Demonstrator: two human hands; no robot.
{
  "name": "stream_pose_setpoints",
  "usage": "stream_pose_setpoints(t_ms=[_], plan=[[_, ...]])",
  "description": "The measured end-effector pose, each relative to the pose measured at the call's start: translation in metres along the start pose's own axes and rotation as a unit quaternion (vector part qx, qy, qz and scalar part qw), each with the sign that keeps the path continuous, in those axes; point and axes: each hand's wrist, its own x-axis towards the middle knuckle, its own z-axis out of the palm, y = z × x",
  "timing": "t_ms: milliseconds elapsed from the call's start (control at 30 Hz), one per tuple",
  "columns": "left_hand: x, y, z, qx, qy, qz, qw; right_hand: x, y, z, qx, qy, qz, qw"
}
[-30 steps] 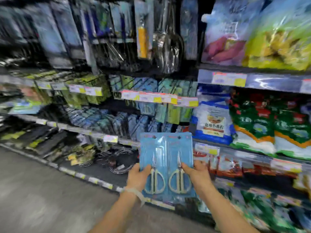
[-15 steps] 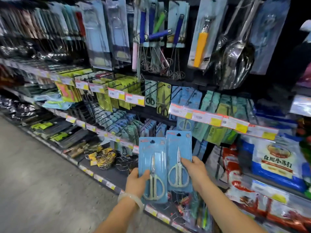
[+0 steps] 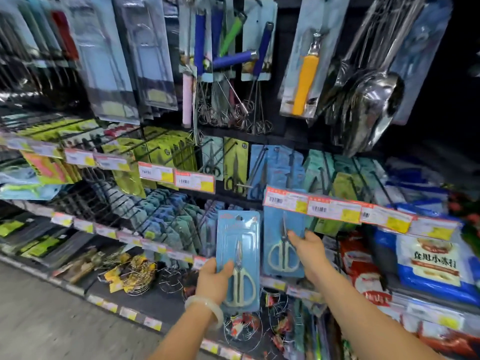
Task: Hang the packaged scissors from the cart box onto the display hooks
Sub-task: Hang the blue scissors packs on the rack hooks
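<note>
My left hand [image 3: 213,278] grips a blue blister pack of white-handled scissors [image 3: 239,235] by its lower left edge, upright in front of the lower hooks. My right hand [image 3: 307,249] holds a second blue scissors pack [image 3: 279,229] higher and further right. That pack's top edge is hidden behind the price-tag strip [image 3: 335,210]. Just above the strip hang matching blue scissors packs on a display hook [image 3: 275,165]. The cart box is out of view.
Black wire hooks [image 3: 111,198] carry green and teal packs across the middle rows. Whisks [image 3: 228,110], ladles [image 3: 371,100] and peelers hang above. Bagged food [image 3: 426,258] fills the shelves on the right. Wire racks [image 3: 135,276] lie on the bottom shelf, with grey floor [image 3: 52,320] at lower left.
The view has swung left along the shelving and closer. My right hand has lifted its pack up and to the right, away from the left pack, up to the price-tag strip.
</note>
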Motion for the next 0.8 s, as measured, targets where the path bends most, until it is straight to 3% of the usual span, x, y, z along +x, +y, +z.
stream_pose_setpoints(t_ms=[367,633,800], plan=[[0.038,0.018,-0.017,0.026,-0.099,-0.035,0.994,0.007,0.012,0.028,0.03,0.061,0.046,0.997],[0.052,0.017,-0.015,0.049,-0.116,-0.037,0.991,0.009,0.012,0.019,0.05,0.095,0.067,0.992],[0.052,0.017,-0.011,0.061,-0.12,-0.025,0.991,0.024,0.012,0.016,-0.021,0.107,0.066,0.992]])
